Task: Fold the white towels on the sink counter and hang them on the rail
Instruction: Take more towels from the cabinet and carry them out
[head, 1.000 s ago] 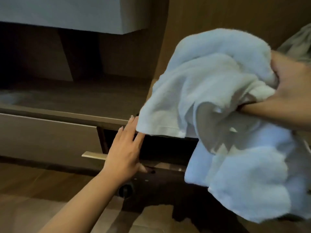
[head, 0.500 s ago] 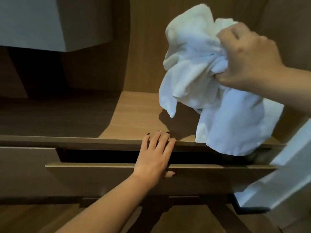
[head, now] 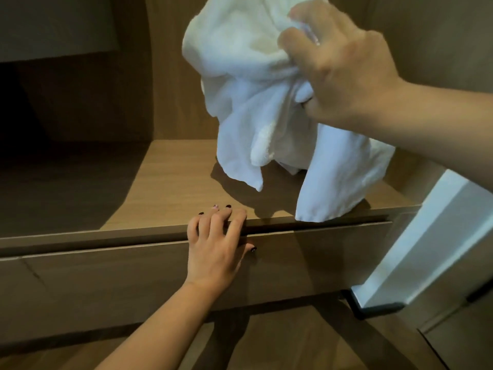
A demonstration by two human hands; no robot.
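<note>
A crumpled white towel (head: 248, 84) hangs bunched in the air above a wooden shelf (head: 176, 177). My right hand (head: 344, 68) grips it at the upper right, and its loose ends dangle down to the shelf's front edge. My left hand (head: 216, 247) rests flat against the front of a wooden drawer (head: 106, 284) below the shelf, fingers hooked over its top edge, thumb underneath. The drawer front sits nearly flush with the shelf edge. No rail or sink counter is in view.
A white door edge (head: 432, 244) with a dark bottom cap stands at the lower right. Wooden side and back panels enclose the shelf. A pale box-like unit (head: 53, 22) hangs at the upper left, with deep shadow beneath it.
The drawer, open half a second ago, now sits almost closed under my left hand. My right hand has lifted the towel higher and nearer the camera.
</note>
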